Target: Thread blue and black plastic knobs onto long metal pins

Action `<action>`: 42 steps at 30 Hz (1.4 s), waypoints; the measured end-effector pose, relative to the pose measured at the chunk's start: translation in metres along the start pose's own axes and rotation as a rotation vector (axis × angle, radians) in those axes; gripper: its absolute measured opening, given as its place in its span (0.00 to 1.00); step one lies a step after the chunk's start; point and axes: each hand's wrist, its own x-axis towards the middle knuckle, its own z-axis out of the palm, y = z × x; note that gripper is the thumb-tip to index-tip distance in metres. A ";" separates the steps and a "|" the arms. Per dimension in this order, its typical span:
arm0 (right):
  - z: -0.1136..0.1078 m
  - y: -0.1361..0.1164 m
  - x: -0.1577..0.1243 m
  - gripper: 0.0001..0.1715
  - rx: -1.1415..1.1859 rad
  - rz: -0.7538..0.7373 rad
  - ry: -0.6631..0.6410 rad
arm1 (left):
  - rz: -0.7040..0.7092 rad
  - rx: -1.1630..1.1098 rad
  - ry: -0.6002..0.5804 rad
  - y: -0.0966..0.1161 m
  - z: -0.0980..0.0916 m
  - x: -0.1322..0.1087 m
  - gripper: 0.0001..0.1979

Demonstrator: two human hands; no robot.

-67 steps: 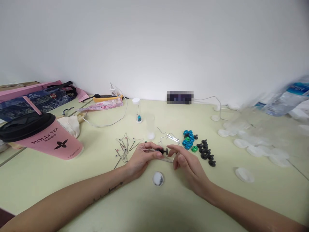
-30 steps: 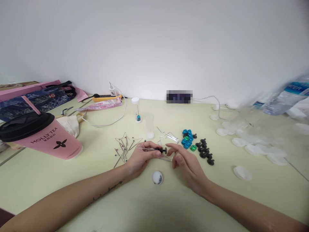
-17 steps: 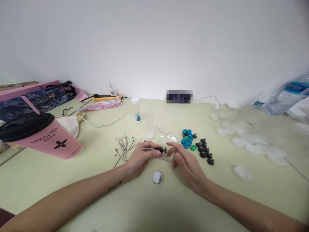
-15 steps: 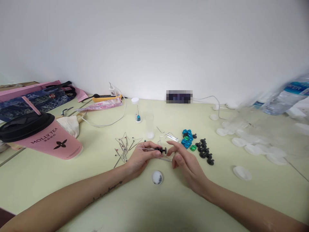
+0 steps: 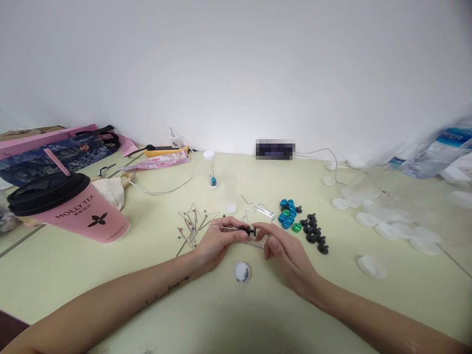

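- a plain, pale grey-white wall (image 5: 228,73) filling the upper part of the view; its surface smooth, its foot meeting the worktop's far edge;
- a pale yellow-green worktop (image 5: 221,324), broad and flat; a dark seam (image 5: 22,239) crosses its left side on a slant towards the wall;
- a dark reddish-brown patch (image 5: 11,322) past the near left edge, too little shown to identify;
- soft, even light; the wall brightest low in the middle, greyer towards the upper corners

Your left hand (image 5: 217,245) and right hand (image 5: 286,251) are bare, and a dark script-like marking (image 5: 162,295) runs along your left forearm (image 5: 123,301)
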 end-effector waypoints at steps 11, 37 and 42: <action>0.001 0.000 0.000 0.21 0.037 0.047 0.005 | -0.004 -0.008 0.007 -0.001 0.000 0.000 0.11; 0.000 0.000 0.001 0.22 0.000 0.024 0.006 | -0.002 -0.011 0.027 0.001 0.003 -0.001 0.13; 0.001 0.001 0.001 0.22 0.010 0.039 0.014 | -0.005 -0.010 0.018 0.000 0.001 0.000 0.12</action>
